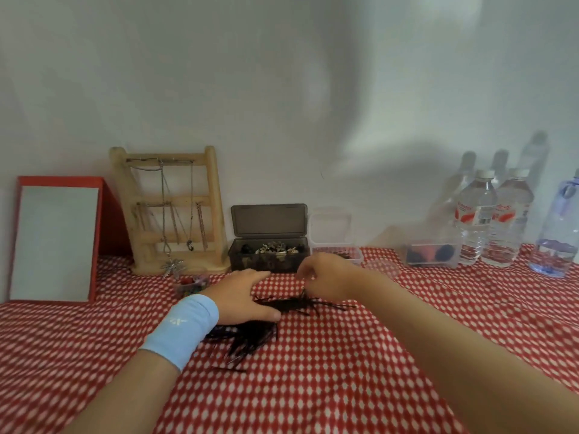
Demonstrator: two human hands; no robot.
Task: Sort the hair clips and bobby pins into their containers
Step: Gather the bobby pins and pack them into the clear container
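Observation:
A pile of dark bobby pins (250,333) lies on the red-and-white cloth in the middle. My left hand (241,296), with a light blue wristband, rests flat on the pile with straight fingers. My right hand (326,277) hovers just right of it, fingers curled, pinching pins at the pile's far end; the pins there are blurred. Behind stands a dark box (269,258) with its lid up, holding hair clips. Next to it a clear container (347,253) with its lid up holds a few bobby pins.
A wooden jewellery stand (175,214) with necklaces and a red-framed mirror (53,239) stand at the back left. A small clear tub (191,285) of coloured bits sits by my left hand. Another clear box (432,253) and water bottles (492,217) stand at the right.

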